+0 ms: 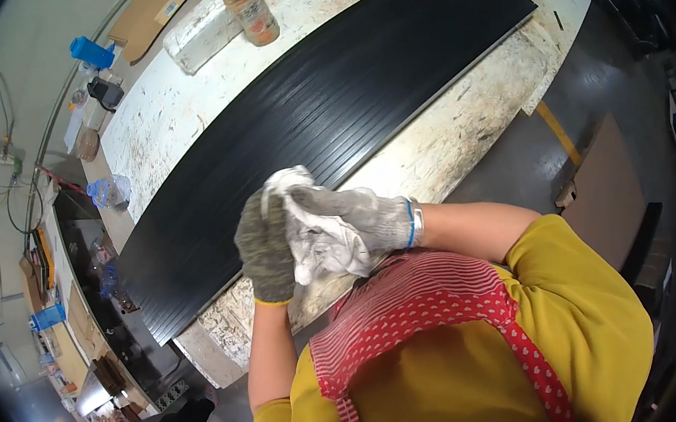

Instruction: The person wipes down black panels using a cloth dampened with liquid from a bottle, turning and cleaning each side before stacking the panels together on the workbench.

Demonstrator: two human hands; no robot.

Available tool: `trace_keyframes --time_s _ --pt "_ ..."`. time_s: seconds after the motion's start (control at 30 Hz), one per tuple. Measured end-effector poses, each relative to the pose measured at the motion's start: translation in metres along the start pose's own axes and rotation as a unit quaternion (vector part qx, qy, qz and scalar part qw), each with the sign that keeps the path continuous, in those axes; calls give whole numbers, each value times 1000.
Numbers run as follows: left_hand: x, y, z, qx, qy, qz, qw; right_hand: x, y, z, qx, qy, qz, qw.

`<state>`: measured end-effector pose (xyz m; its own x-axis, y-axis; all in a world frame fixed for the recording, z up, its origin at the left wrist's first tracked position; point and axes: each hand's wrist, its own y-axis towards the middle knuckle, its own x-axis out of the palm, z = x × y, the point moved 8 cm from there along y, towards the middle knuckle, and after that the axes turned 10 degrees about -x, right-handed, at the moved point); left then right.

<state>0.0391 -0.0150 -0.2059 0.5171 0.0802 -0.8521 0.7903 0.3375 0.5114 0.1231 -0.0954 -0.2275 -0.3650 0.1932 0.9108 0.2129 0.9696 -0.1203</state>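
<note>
Our left hand [266,247] and right hand [359,219], both gloved, are gripping a crumpled white cloth [317,242], we're holding it over the near edge of the black ribbed panel [327,105], its long axis running from lower left to upper right across the worn white bench [170,105].

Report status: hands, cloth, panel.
Left hand and right hand, both gloved, closed on the white cloth. Cloth held above near edge of black ribbed panel. Nothing lies on the panel.
</note>
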Motion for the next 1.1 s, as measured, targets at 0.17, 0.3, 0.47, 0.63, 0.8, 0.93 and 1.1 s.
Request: trace_keyframes --time_s 0.17,0.3,0.47,0.63,0.8,0.93,1.1 --pt "2 119 6 -171 -280 -15 944 -63 -22 -107 -70 -30 68 995" --pt "42 192 -74 -289 -413 -5 863 -120 -25 -236 -256 -48 195 946" --pt "142 267 -108 -304 -427 -47 850 -154 -13 -256 -318 41 30 947" --pt "237 295 -140 -412 -360 -6 837 -148 -5 -245 -247 139 53 957" --pt "266 366 -82 -322 -471 50 820 -163 -21 -264 -258 134 18 957" --pt "255 352 -91 -322 -478 62 815 -165 -17 -256 -292 100 109 945" --pt "174 342 -76 -220 -337 82 912 -162 -17 -262 -334 -52 74 938"
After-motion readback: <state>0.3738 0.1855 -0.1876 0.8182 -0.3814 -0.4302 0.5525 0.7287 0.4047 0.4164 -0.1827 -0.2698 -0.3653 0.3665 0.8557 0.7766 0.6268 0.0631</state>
